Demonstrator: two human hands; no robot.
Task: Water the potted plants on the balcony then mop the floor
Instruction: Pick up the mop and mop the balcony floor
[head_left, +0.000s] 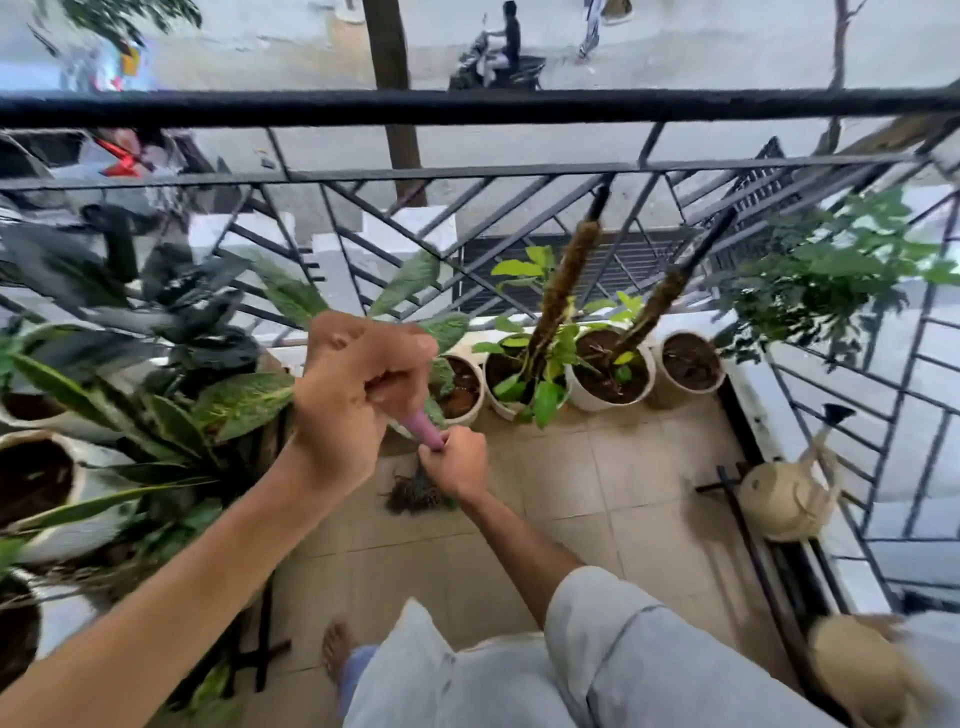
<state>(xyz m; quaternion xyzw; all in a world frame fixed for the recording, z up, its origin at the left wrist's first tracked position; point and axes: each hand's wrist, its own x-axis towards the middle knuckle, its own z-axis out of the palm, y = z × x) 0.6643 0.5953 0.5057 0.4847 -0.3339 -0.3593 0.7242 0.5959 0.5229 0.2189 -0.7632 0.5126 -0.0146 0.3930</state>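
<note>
Mop handle, a pink stick, stands almost upright in the middle of the balcony, and both hands of the person hold it. The left hand is higher and nearer to the camera, with its fingers curled tightly around the top part of the stick. The right hand is lower, also closed around the stick just under the left one. Below the right hand the dark mop head touches the beige tiled floor. Behind the hands, four white pots stand in a row along the black railing, some with green leaves and two with brown moss poles. On the left side more potted plants with long striped leaves stand close together. A beige watering can rests on the ledge at the right, well apart from the mop. One bare foot of the person is on the tiles near the bottom. Beyond the railing a street is visible, with a rider on a scooter.
</note>
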